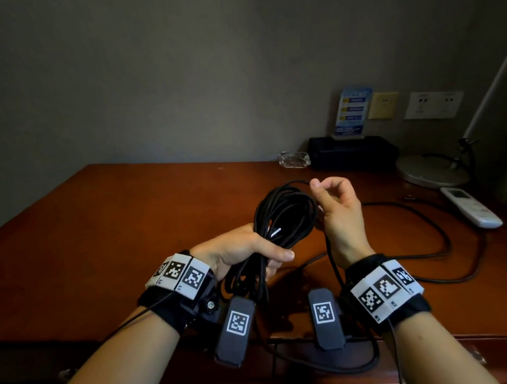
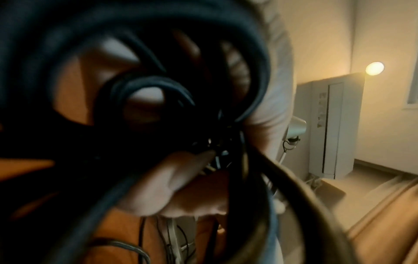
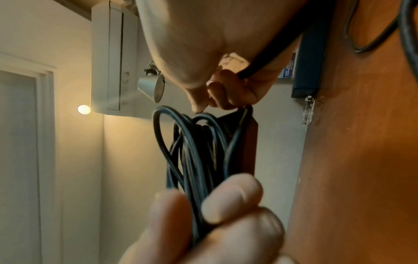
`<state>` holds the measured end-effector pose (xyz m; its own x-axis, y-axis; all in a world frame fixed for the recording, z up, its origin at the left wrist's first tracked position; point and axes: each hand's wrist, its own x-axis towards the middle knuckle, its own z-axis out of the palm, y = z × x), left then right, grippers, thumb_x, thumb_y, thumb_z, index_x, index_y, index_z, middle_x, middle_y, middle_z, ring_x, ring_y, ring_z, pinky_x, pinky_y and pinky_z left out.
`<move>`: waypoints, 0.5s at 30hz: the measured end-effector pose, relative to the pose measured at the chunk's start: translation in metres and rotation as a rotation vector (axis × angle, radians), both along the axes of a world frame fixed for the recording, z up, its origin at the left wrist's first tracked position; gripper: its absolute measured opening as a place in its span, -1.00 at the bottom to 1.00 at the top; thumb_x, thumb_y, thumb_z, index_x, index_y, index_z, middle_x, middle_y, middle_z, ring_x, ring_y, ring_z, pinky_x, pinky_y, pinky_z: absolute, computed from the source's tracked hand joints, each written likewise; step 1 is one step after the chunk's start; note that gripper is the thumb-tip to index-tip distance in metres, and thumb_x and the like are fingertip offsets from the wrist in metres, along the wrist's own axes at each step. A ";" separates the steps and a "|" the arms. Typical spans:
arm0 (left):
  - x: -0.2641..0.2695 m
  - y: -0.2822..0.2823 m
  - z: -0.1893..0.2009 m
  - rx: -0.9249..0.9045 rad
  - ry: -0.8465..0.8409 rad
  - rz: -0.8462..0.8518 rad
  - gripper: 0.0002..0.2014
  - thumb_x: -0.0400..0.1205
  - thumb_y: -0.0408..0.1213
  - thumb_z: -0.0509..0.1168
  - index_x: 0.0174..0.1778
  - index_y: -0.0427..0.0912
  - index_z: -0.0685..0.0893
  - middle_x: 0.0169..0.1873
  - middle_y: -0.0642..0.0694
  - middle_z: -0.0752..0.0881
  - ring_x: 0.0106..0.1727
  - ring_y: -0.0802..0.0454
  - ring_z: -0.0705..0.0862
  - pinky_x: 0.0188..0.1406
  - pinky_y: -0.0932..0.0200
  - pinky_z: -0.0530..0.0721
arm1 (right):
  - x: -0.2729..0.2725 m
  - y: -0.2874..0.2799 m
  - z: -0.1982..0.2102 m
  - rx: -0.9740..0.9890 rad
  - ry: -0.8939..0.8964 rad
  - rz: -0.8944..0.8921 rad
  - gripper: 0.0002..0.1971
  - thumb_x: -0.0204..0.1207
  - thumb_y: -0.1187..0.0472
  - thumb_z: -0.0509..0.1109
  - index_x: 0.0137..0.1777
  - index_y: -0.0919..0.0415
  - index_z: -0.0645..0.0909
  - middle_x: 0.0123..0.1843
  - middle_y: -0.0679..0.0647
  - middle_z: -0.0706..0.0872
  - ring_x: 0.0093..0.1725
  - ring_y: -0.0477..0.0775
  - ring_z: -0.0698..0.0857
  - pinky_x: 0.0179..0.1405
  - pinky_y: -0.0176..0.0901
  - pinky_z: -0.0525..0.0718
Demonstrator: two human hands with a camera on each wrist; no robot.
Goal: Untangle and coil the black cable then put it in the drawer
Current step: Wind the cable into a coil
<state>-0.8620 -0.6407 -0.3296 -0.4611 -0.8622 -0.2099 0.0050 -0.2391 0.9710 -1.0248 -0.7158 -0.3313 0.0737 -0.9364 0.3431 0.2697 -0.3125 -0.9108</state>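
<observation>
Black cable [image 1: 284, 220] loops, bunched in my left hand [image 1: 240, 251], could spill if my right hand's [image 1: 340, 210] pinch on the strand tugs them.

The desk [image 1: 124, 239], filling the lower half of the head view, was reddish-brown wood with a smooth, polished finish that caught soft reflections. The black cable [image 1: 284, 216] at centre frame looked like smooth, matt rubber or plastic sheath, with a small bare metal tip showing among its loops. At upper right of the desk, the ashtray [image 1: 294, 159] was clear glass, the box [image 1: 353, 153] matt black, the lamp base [image 1: 431, 170] dull brushed metal, and the remote control [image 1: 471, 207] smooth white plastic. The wall [image 1: 199, 71] behind was matt and faintly textured.
</observation>
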 end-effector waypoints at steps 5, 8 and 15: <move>-0.002 0.000 -0.002 -0.011 0.155 0.046 -0.80 0.61 -0.43 0.28 -0.33 -0.17 0.52 -0.56 0.00 0.51 -0.58 0.14 0.49 -0.54 0.30 0.49 | 0.004 0.001 0.005 -0.052 0.040 -0.049 -0.85 0.62 0.23 0.40 -0.13 0.14 0.48 -0.37 0.00 0.53 -0.51 -0.13 0.47 -0.56 -0.30 0.40; -0.003 0.000 -0.004 0.025 0.232 0.041 -0.78 0.63 -0.42 0.23 -0.34 -0.17 0.54 -0.56 0.01 0.53 -0.57 0.16 0.50 -0.54 0.32 0.48 | 0.004 -0.001 0.008 -0.093 0.081 -0.098 -0.85 0.56 0.17 0.48 -0.17 0.11 0.57 -0.36 -0.04 0.59 -0.41 -0.09 0.53 -0.43 -0.23 0.47; -0.006 0.000 -0.002 0.056 0.343 -0.049 -0.71 0.67 -0.41 0.18 -0.35 -0.12 0.63 -0.57 0.06 0.55 -0.58 0.21 0.51 -0.53 0.32 0.36 | 0.000 -0.008 0.011 -0.084 0.135 -0.141 -0.90 0.50 0.10 0.53 -0.23 0.03 0.72 -0.35 -0.07 0.67 -0.33 -0.02 0.60 -0.37 -0.14 0.54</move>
<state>-0.8675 -0.6408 -0.3319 -0.5534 -0.8289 -0.0818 0.3158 -0.2997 0.9002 -1.0247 -0.7235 -0.3199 -0.0060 -0.9094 0.4159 0.0956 -0.4145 -0.9050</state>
